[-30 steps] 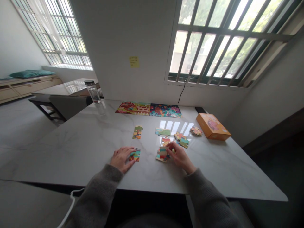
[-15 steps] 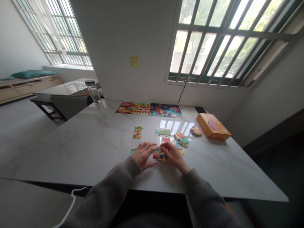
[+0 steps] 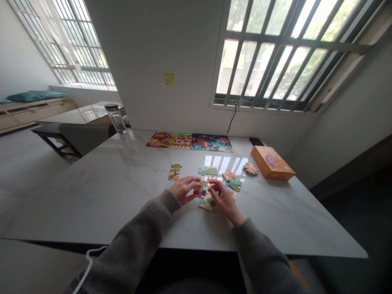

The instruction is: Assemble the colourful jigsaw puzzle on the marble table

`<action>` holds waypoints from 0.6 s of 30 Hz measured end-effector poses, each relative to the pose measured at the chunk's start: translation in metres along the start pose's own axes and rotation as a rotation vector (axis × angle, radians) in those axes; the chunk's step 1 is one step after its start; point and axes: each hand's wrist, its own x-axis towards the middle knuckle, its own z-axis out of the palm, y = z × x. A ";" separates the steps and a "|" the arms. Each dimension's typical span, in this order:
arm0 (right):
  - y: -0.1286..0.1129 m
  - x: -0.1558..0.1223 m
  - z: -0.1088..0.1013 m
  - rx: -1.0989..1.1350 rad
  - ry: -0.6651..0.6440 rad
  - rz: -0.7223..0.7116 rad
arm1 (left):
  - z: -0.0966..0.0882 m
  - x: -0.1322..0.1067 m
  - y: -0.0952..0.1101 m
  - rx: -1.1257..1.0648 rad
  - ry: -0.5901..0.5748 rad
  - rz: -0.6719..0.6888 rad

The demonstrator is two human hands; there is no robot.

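Observation:
Both hands meet over a small cluster of joined colourful puzzle pieces (image 3: 206, 201) on the white marble table (image 3: 107, 192). My left hand (image 3: 183, 189) has its fingers curled onto the cluster's left edge, pinching a piece there. My right hand (image 3: 223, 197) presses down on the cluster's right side with bent fingers. Loose pieces lie just beyond: a tree piece (image 3: 174, 171) to the left, a green piece (image 3: 208, 170) ahead, and a joined group (image 3: 232, 180) to the right.
Two finished puzzles (image 3: 190, 141) lie flat at the table's far edge. An orange box (image 3: 272, 162) sits at the right with a small pile of pieces (image 3: 250, 168) beside it. A clear bottle (image 3: 117, 120) stands far left. A black cable hangs from the window sill.
My left hand left its spot at the left, carrying its piece rightward to the cluster under my right hand. Both hands now work together on that cluster.

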 end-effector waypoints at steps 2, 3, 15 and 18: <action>-0.001 -0.001 -0.002 -0.080 0.017 -0.026 | -0.007 0.003 -0.014 0.012 0.042 -0.049; -0.001 -0.002 -0.002 -0.119 0.019 -0.040 | -0.010 0.004 -0.020 0.030 0.059 -0.086; 0.000 -0.006 -0.003 -0.308 -0.006 -0.163 | -0.004 -0.011 -0.038 0.046 0.141 -0.246; 0.000 -0.008 -0.003 -0.312 -0.010 -0.165 | -0.003 -0.011 -0.038 0.028 0.170 -0.218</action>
